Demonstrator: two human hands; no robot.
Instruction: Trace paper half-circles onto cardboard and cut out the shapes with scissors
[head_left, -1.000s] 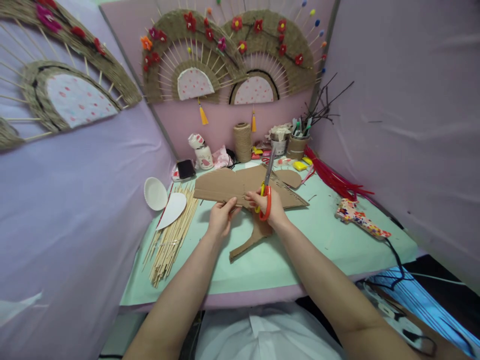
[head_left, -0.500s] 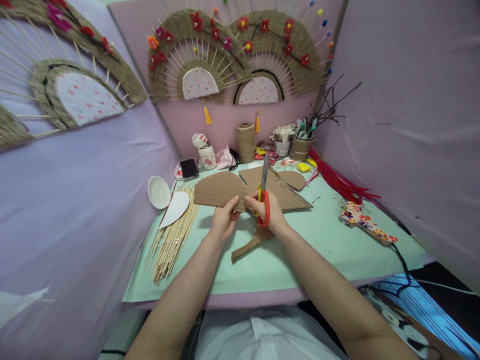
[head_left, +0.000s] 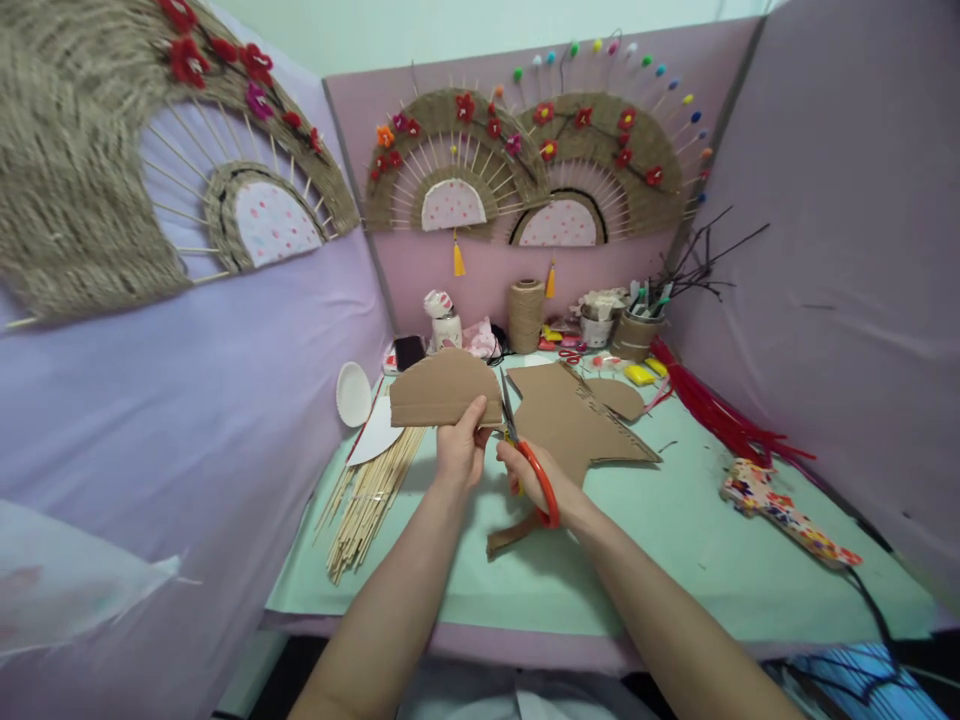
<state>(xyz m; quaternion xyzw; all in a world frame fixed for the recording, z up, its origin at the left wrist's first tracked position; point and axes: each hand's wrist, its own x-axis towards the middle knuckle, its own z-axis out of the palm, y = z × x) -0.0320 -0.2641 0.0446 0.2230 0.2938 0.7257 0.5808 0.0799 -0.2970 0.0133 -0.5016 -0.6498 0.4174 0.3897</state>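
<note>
My left hand point(head_left: 463, 448) grips a half-round piece of brown cardboard point(head_left: 446, 388) by its lower right corner, thumb on top, and keeps it above the table. In my right hand point(head_left: 536, 475) is a pair of scissors point(head_left: 541, 485) with orange-red handles, fingers wrapped round them. The blades point up and away, close along the right edge of the half-round piece; whether they touch it I cannot tell. Behind and under my right hand lies a larger cut cardboard sheet point(head_left: 559, 410), with a curved cardboard strip point(head_left: 512, 537) nearer the table's front.
Thin wooden sticks point(head_left: 379, 510) and a white paper half-circle point(head_left: 379, 432) lie at left, near a white bowl point(head_left: 353, 394). A twine spool point(head_left: 526, 316) stands at the back. Red strips point(head_left: 724, 420) and a flower-patterned glue gun point(head_left: 780, 515) are at right.
My right hand has shifted away from the half-round cardboard's lower corner, and the scissor blades now stand along its right edge. My left hand still holds the piece. The camera view has tilted up.
</note>
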